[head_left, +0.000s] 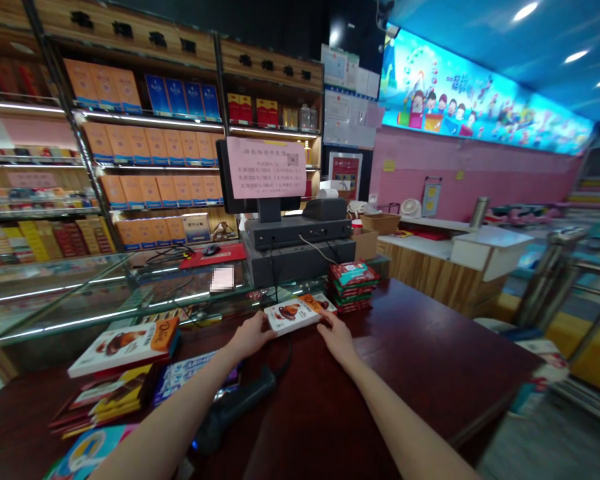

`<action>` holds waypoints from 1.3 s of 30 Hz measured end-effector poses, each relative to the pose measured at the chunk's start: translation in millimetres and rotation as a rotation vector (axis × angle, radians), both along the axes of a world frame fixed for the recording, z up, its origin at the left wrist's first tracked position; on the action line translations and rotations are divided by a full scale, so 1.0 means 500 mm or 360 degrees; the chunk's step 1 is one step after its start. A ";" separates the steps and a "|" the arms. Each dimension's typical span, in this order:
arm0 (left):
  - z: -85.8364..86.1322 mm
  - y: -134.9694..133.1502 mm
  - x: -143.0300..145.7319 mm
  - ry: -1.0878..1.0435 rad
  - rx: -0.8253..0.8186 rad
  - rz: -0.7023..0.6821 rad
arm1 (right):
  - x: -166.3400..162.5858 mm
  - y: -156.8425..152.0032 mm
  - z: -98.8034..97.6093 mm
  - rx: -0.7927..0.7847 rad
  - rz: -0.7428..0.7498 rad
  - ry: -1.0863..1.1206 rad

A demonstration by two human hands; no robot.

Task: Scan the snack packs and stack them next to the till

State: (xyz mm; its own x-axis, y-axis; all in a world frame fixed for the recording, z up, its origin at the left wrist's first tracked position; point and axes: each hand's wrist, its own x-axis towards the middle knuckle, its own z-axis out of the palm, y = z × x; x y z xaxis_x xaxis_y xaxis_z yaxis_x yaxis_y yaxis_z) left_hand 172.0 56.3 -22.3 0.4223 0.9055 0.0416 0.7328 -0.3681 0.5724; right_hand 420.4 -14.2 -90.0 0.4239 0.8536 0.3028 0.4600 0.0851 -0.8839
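My left hand (253,335) grips the near left edge of a white and orange snack box (294,313) that lies on the dark red counter (430,360). My right hand (336,335) holds the same box at its right end, fingers curled on it. Just behind the box stands a short stack of red and green flat packets (354,285). A black handheld scanner (235,408) with its cable lies on the counter under my left forearm.
Several flat snack boxes (125,345) lie piled at the counter's left. A cash register with a screen (280,227) stands behind the glass display case (80,293). Shelves of orange and blue cartons (150,147) fill the back wall. A wooden service counter (445,267) stands to the right.
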 end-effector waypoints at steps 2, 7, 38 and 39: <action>0.005 0.004 0.003 0.0065 0.0021 0.0000 | -0.005 -0.007 0.010 -0.0028 -0.0045 -0.0156; 0.017 0.003 0.013 0.0140 0.0079 -0.0040 | -0.032 -0.037 0.041 0.0084 -0.0009 -0.0564; 0.032 -0.037 0.067 -0.0072 0.0010 -0.0378 | -0.043 -0.069 0.082 -0.0316 0.0244 -0.1232; 0.032 -0.037 0.069 -0.0072 0.0005 -0.0382 | -0.042 -0.068 0.081 -0.0320 0.0239 -0.1230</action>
State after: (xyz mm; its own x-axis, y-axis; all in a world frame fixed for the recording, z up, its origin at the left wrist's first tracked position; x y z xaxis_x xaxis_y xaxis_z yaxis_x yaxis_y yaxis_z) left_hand 206.5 37.7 -6.2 0.6229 0.7794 0.0680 0.5978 -0.5302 0.6013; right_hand 399.5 -48.3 -49.2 0.0347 0.9540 0.2977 0.9429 0.0675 -0.3263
